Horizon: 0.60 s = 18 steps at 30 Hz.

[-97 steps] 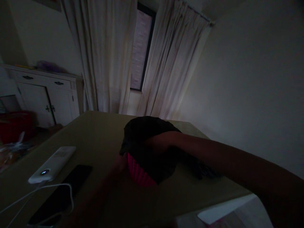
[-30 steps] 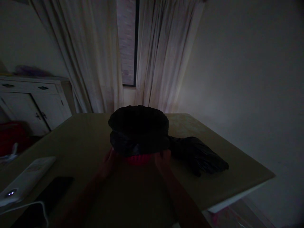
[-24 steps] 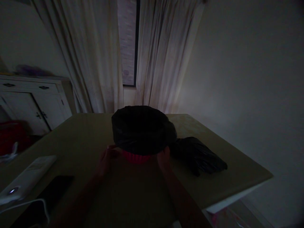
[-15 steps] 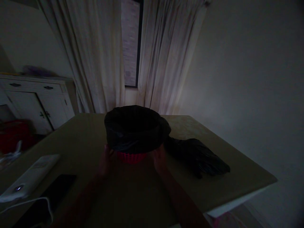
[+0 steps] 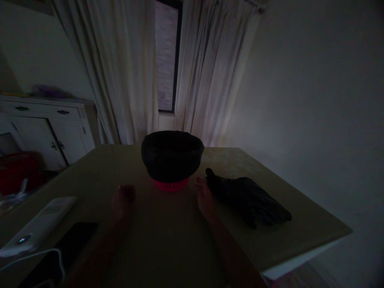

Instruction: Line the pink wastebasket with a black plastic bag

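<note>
A pink ribbed basket (image 5: 171, 185) stands on the table (image 5: 168, 236), its upper part wrapped in a black plastic bag (image 5: 172, 156) that lines its opening. My left hand (image 5: 122, 201) rests on the table a little to the basket's left, fingers curled, holding nothing. My right hand (image 5: 205, 198) lies flat to the basket's right, fingers loosely extended, between the basket and a bundle of black plastic bags (image 5: 249, 196). Neither hand touches the basket. The room is very dim.
A white power bank (image 5: 37, 226) with a lit dot and cable, and a dark phone (image 5: 60, 256), lie at the near left. The table's right edge (image 5: 306, 256) drops off. White curtains (image 5: 129, 68), a window and a white cabinet (image 5: 48, 128) stand behind.
Both hands have let go of the bag-lined basket and drawn back onto the table. The basket now sits a little farther away, the bag pulled smoothly down over its rim.
</note>
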Available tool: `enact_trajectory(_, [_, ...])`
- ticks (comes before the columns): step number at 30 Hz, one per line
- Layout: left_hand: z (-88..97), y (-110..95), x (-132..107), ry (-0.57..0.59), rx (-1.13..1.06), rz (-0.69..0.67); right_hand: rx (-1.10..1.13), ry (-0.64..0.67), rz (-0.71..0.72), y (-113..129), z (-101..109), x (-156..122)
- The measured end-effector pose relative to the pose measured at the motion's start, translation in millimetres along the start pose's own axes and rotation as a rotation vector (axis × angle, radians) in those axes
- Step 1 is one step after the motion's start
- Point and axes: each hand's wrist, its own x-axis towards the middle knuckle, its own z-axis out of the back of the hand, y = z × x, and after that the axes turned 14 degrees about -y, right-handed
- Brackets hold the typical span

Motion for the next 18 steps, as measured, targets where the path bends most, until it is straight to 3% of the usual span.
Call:
enact_trajectory(4, [-4.8,-1,-5,0.093,-0.073,0.01,-0.012,0.042,-0.027,-1,-7,-5])
enact_trajectory(9, [-8.5,1,-12,0.239,-0.059,-0.079,-0.096,0.064,-0.067,-1,-19,-2])
enact_trajectory(14, [-26.1,10,-9,0.339,0.321,-0.221,-0.28,0.078,-0.143,16,-34,12])
enact_trajectory(16, [-33.9,15,-7,0.423,0.489,-0.281,-0.29,0.122,-0.085,22,-36,14])
enact_trajectory(18, [-38.7,19,-5,0.525,0.522,-0.34,-0.214,0.197,0.008,23,-35,13])
